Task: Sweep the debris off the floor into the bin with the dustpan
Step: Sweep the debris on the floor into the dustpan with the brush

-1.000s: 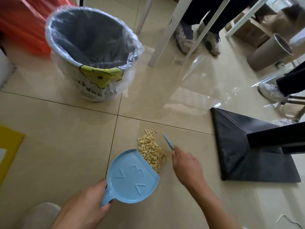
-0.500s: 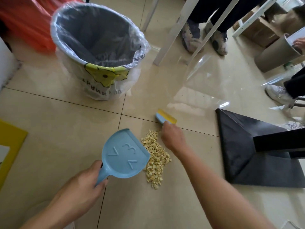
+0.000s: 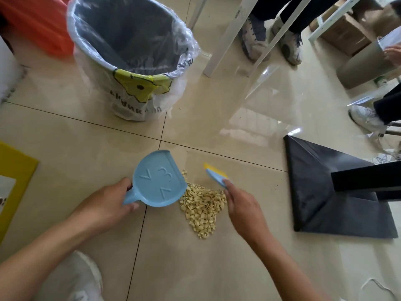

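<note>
Head view: left hand (image 3: 108,200) fingers curl round dustpan (image 3: 159,181) handle; right hand (image 3: 243,205) grips brush (image 3: 216,174).
Debris (image 3: 201,207): heaped at dustpan's 4 o'clock.
Risk: tilted dustpan lip may let pieces slide underneath.

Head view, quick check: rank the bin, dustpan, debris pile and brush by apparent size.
1. bin, clearly largest.
2. dustpan and debris pile, roughly alike; I won't split them.
3. brush, smallest, though the right hand hides part of it.
</note>
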`<state>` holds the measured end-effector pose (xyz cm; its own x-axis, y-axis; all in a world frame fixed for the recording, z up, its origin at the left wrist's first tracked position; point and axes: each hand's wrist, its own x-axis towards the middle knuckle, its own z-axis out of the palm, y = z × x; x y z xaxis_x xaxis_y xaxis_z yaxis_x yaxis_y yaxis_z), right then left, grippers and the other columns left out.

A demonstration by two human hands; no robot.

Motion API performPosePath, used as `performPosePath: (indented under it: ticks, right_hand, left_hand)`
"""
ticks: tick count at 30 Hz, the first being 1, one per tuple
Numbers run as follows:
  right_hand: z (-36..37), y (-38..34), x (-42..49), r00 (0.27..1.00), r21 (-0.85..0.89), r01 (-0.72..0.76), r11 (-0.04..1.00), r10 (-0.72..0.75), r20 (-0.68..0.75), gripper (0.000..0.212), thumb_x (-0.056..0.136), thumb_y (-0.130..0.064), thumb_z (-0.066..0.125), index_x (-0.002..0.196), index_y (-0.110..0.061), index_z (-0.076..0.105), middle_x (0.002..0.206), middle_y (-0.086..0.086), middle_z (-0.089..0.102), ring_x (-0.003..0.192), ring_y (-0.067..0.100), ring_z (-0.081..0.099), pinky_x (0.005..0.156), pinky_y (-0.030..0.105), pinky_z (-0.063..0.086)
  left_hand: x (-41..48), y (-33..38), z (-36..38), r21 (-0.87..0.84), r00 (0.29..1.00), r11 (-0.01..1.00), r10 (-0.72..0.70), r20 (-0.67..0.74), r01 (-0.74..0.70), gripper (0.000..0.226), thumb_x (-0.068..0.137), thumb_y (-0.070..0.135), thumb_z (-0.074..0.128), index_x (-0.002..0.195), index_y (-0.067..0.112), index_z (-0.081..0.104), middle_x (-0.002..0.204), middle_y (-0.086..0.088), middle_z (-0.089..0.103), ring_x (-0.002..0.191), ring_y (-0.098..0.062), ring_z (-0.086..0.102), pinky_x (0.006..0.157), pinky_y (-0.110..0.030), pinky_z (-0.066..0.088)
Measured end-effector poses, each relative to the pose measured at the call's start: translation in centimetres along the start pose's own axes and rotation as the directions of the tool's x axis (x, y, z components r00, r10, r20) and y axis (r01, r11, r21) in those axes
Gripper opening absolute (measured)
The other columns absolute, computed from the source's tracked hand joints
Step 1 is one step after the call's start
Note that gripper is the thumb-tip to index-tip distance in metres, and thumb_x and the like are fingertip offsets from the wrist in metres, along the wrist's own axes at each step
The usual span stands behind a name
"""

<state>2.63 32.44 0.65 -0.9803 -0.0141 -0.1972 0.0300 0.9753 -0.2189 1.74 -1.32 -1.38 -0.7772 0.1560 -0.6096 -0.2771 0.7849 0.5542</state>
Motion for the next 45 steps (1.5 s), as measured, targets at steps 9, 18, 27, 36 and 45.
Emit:
performPosePath:
  ticks: [9, 18, 27, 36, 45]
  right_hand:
    - [3.2, -3.4, 8.6, 0.985, 0.024, -0.169, 0.985, 0.170, -0.011, 0.036, 0.105, -0.025, 0.040, 0.138, -0.016, 0.053, 0.122, 0.019, 0.065, 0.111, 0.038, 0.060, 0.085, 0.042, 0.047]
    - [4.6, -8.7, 2.7, 0.968, -0.136, 0.171, 0.976, -0.140, 0.208, 0.038, 0.093, -0.012, 0.042, 0.129, -0.019, 0.051, 0.092, 0.009, 0.060, 0.082, 0.033, 0.060, 0.062, 0.039, 0.043]
    - [0.8, -2.8, -1.4, 0.965, -0.116, 0.180, 0.977, -0.153, 0.214, 0.041, 0.101, -0.026, 0.044, 0.141, -0.037, 0.049, 0.097, -0.002, 0.061, 0.093, 0.025, 0.062, 0.071, 0.037, 0.048]
    - [-3.1, 6.2, -1.3, 0.777, -0.356, -0.567, 0.743, 0.626, 0.066, 0.030, 0.095, -0.016, 0.038, 0.110, -0.012, 0.064, 0.108, 0.013, 0.069, 0.085, 0.033, 0.060, 0.070, 0.035, 0.046]
    - [1.8, -2.5, 0.1, 0.915, -0.303, -0.294, 0.907, 0.358, 0.184, 0.031, 0.098, -0.019, 0.039, 0.115, -0.012, 0.063, 0.116, 0.016, 0.069, 0.104, 0.038, 0.067, 0.083, 0.040, 0.051]
  left_hand:
    - [0.1, -2.3, -3.5, 0.058, 0.994, 0.993, -0.095, -0.055, 0.099, 0.019, 0.089, 0.028, 0.071, 0.096, 0.021, 0.055, 0.087, 0.003, 0.066, 0.078, -0.015, 0.063, 0.064, -0.032, 0.045]
    - [-1.4, -4.0, -2.3, -0.063, 0.994, 0.992, -0.112, -0.019, 0.110, 0.016, 0.088, 0.026, 0.073, 0.093, 0.025, 0.058, 0.087, 0.000, 0.069, 0.079, -0.020, 0.065, 0.066, -0.034, 0.047]
    - [-1.8, -5.1, -3.1, 0.017, 0.999, 1.000, 0.014, 0.033, -0.014, 0.021, 0.086, 0.024, 0.076, 0.086, 0.029, 0.055, 0.077, 0.005, 0.065, 0.066, -0.013, 0.057, 0.061, -0.030, 0.042]
    - [-1.4, -5.1, -2.8, 0.104, 0.999, 0.995, 0.009, 0.049, -0.014, 0.022, 0.086, 0.023, 0.076, 0.085, 0.029, 0.054, 0.077, 0.006, 0.066, 0.069, -0.015, 0.060, 0.061, -0.031, 0.044]
    - [-1.0, -4.5, -1.6, 0.234, 0.996, 0.972, -0.009, 0.089, -0.012, 0.023, 0.086, 0.030, 0.073, 0.083, 0.035, 0.050, 0.079, 0.010, 0.066, 0.074, -0.012, 0.064, 0.071, -0.036, 0.053]
